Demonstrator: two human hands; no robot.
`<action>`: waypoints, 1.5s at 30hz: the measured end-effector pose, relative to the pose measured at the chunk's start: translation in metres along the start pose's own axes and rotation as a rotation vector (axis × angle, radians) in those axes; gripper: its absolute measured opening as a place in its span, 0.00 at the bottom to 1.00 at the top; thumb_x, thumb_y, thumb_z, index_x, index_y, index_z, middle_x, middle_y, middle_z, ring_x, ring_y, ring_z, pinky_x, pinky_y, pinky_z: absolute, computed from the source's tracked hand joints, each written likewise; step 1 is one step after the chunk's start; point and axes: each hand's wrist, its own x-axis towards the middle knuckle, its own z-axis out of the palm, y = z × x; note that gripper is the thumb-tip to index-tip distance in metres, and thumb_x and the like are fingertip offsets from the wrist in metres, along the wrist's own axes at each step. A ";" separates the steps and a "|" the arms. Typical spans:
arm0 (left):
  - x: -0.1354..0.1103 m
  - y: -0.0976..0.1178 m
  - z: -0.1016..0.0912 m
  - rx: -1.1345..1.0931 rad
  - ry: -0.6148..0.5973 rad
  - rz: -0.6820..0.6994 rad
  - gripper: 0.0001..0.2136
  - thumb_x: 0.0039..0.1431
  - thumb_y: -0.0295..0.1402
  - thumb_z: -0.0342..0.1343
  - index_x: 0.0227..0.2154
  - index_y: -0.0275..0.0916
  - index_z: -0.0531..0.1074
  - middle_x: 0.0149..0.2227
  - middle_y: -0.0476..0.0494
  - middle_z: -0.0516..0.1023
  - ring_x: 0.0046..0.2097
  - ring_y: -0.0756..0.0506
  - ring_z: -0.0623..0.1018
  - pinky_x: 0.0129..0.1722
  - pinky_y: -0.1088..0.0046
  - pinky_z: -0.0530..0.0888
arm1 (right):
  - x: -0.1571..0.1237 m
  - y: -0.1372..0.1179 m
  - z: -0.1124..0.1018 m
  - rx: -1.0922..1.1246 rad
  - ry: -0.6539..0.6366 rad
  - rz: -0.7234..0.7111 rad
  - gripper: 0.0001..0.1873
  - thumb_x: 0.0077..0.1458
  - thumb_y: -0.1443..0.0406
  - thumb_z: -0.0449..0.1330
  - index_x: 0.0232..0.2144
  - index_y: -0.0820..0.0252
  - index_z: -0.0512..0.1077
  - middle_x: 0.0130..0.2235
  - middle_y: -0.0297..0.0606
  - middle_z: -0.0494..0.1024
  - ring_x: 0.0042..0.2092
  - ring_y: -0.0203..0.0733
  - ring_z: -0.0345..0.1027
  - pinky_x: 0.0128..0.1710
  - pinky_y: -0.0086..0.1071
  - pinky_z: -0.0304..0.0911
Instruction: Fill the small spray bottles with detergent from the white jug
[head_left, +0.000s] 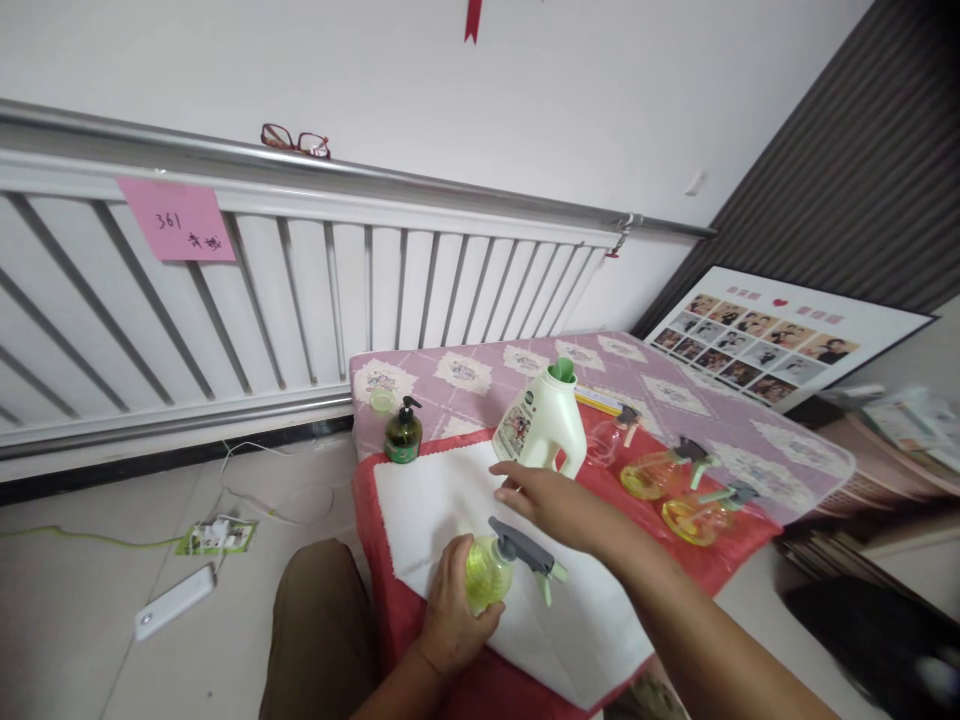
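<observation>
Spray bottle (pixel 486 577) sits in left hand's (pixel 454 610) grip, fingers and thumb around its body, over the white cloth (pixel 427 495). Right hand (pixel 551 497) palm-down near the jug (pixel 531 425), fingers partly curled, can't tell if empty. Bottle's long axis leans right, nozzle pointing right toward the wearer.

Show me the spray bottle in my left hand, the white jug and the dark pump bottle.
Spray bottle (pixel 488 573): head view, on its yellow-green body.
White jug (pixel 545 418): head view, on its body.
Dark pump bottle (pixel 403 437): head view, on its body.
</observation>
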 end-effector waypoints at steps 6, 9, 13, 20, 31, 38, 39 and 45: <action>0.000 0.005 -0.002 -0.033 -0.019 -0.043 0.41 0.42 0.26 0.58 0.61 0.39 0.48 0.63 0.36 0.60 0.63 0.37 0.61 0.63 0.58 0.59 | -0.009 0.056 0.016 0.352 -0.202 -0.074 0.21 0.50 0.59 0.60 0.48 0.53 0.73 0.49 0.40 0.77 0.50 0.49 0.70 0.49 0.41 0.65; 0.000 0.006 -0.004 -0.040 -0.032 -0.039 0.41 0.42 0.26 0.57 0.61 0.39 0.48 0.62 0.36 0.61 0.63 0.37 0.62 0.63 0.57 0.60 | -0.015 0.062 0.046 0.540 -0.289 -0.133 0.29 0.51 0.53 0.60 0.55 0.53 0.67 0.49 0.41 0.77 0.48 0.48 0.72 0.45 0.40 0.68; 0.001 0.005 -0.004 -0.022 -0.038 -0.033 0.40 0.42 0.26 0.58 0.61 0.37 0.50 0.62 0.34 0.62 0.62 0.37 0.64 0.62 0.56 0.62 | -0.021 0.054 0.070 0.725 -0.246 -0.164 0.34 0.50 0.50 0.61 0.57 0.55 0.65 0.53 0.46 0.74 0.54 0.51 0.67 0.52 0.44 0.62; 0.002 0.006 -0.004 0.006 -0.010 -0.047 0.38 0.42 0.28 0.57 0.60 0.34 0.52 0.61 0.32 0.64 0.61 0.37 0.66 0.60 0.59 0.65 | -0.021 0.044 0.091 0.951 -0.106 -0.118 0.27 0.49 0.51 0.63 0.50 0.55 0.70 0.44 0.42 0.77 0.50 0.50 0.69 0.51 0.46 0.62; 0.001 0.006 -0.003 0.008 -0.027 -0.045 0.39 0.42 0.27 0.58 0.59 0.36 0.51 0.60 0.33 0.63 0.61 0.37 0.65 0.60 0.55 0.64 | -0.031 0.035 0.121 1.112 0.149 -0.092 0.31 0.44 0.54 0.68 0.49 0.52 0.64 0.49 0.41 0.72 0.48 0.46 0.67 0.47 0.42 0.63; 0.000 0.002 -0.002 0.013 -0.019 -0.028 0.38 0.42 0.28 0.58 0.59 0.36 0.52 0.60 0.32 0.63 0.61 0.36 0.65 0.61 0.54 0.63 | -0.030 0.038 0.125 1.151 0.157 -0.060 0.20 0.49 0.54 0.64 0.45 0.52 0.72 0.38 0.36 0.76 0.40 0.43 0.68 0.46 0.42 0.62; 0.000 0.001 -0.002 0.014 -0.016 -0.025 0.38 0.42 0.28 0.58 0.59 0.36 0.52 0.60 0.32 0.63 0.61 0.36 0.65 0.60 0.54 0.64 | -0.030 0.037 0.127 1.150 0.177 -0.055 0.21 0.49 0.54 0.65 0.45 0.52 0.71 0.37 0.35 0.75 0.39 0.42 0.68 0.44 0.40 0.63; 0.000 -0.001 0.000 0.000 -0.030 0.003 0.39 0.42 0.27 0.58 0.60 0.37 0.51 0.60 0.33 0.63 0.61 0.37 0.65 0.61 0.55 0.63 | -0.032 0.032 0.134 1.141 0.254 -0.079 0.28 0.44 0.55 0.68 0.48 0.51 0.69 0.40 0.36 0.74 0.41 0.43 0.67 0.44 0.39 0.64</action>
